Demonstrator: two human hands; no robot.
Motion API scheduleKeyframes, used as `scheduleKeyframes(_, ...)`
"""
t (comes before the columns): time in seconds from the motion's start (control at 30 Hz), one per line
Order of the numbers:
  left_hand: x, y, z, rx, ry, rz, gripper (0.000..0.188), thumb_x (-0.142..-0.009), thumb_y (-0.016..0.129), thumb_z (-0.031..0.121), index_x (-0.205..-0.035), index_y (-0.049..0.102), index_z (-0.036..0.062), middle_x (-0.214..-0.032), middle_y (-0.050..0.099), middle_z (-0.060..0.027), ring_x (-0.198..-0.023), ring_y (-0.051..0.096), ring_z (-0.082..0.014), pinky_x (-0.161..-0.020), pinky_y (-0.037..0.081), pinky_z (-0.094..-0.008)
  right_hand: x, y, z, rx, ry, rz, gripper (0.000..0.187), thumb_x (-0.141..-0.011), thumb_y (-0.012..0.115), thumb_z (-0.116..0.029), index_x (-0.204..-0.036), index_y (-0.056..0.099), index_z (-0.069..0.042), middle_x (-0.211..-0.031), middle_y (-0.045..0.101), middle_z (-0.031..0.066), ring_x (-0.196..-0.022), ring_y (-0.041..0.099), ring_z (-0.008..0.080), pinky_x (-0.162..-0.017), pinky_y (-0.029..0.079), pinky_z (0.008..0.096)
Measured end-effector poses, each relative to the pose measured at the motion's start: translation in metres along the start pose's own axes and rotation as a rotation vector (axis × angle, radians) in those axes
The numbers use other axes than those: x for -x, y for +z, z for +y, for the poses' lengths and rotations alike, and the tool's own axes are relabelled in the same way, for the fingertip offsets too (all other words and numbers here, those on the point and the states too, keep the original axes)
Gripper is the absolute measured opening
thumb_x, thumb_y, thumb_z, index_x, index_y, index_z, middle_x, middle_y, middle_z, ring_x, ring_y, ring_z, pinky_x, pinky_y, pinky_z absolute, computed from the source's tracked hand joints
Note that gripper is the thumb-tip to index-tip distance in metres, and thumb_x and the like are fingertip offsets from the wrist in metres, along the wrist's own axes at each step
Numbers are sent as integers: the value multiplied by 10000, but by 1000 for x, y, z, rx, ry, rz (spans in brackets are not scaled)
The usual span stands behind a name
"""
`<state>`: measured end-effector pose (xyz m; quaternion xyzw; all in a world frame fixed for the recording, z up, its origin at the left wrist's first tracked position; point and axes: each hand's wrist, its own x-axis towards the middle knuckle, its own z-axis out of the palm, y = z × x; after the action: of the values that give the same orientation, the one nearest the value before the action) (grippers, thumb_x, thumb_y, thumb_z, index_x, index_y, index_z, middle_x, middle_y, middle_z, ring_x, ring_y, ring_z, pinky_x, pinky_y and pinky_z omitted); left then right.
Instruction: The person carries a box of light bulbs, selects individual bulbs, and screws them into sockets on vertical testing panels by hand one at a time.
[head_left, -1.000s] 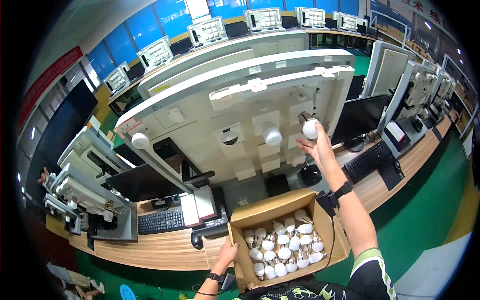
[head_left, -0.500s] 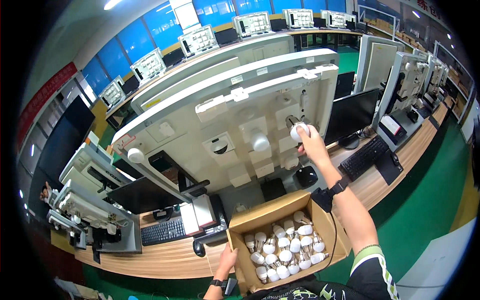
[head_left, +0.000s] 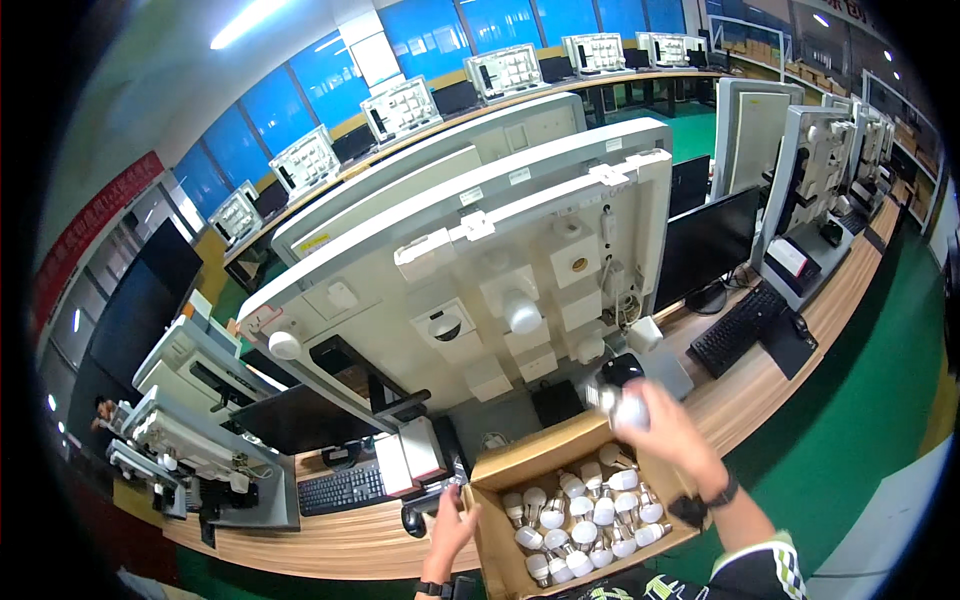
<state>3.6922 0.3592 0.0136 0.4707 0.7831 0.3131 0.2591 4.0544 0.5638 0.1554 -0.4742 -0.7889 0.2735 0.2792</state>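
My right hand (head_left: pixel 672 430) is closed on a white LED light bulb (head_left: pixel 628 410), smeared by motion, above the right rear edge of an open cardboard box (head_left: pixel 545 447). The bulb's metal base points left. Several similar white bulbs (head_left: pixel 583 532) lie in the box. At its left side, my left hand (head_left: pixel 450 530) grips the wall, part of its fingers hidden. Behind the box leans a display panel (head_left: pixel 375 285) with a round socket (head_left: pixel 578 265), which holds no bulb, and a white dome-shaped fixture (head_left: pixel 521 312).
A wooden desk (head_left: pixel 340 540) curves around the panel. A keyboard (head_left: pixel 342 490) and mouse (head_left: pixel 413 520) are on the left; another keyboard (head_left: pixel 738 322) and a monitor (head_left: pixel 706 245) stand right. A black rounded device (head_left: pixel 622 369) sits below the panel.
My right hand has come down from the panel's socket toward the box, bringing the bulb away with it. The left hand stays at the box's left side. The view has shifted slightly.
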Motion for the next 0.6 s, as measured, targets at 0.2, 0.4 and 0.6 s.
scheduleKeyframes(0.2, -97, -34, 108, 448, 339, -24, 377, -937, 585, 159, -1257, 497, -22, -1224, 589, -134, -1106, 565, -195, -915, 476, -341, 161, 86, 56, 242, 151, -463, 567, -747, 744, -339, -1222, 567, -84, -1079, 611, 210, -988, 615, 391, -851, 516, 468)
scheduleKeyframes(0.4, -198, -26, 240, 1035, -80, -633, 486, -973, 534, 400, -1244, 500, -3, -1230, 575, -196, -1048, 606, -287, -890, 518, -442, 201, 110, 78, 161, 208, -311, 445, -760, 725, -283, -1163, 600, -140, -1033, 624, 157, -1015, 606, 348, -856, 503, 445)
scheduleKeyframes(0.6, -254, 2, 278, 1420, -301, -656, 349, -927, 621, 309, -1097, 533, 17, -1060, 611, -153, -877, 644, -245, -702, 573, -349, 206, 103, 76, 77, 161, -227, 474, -781, 702, -264, -1207, 578, -95, -1098, 602, 178, -1019, 604, 356, -881, 505, 434)
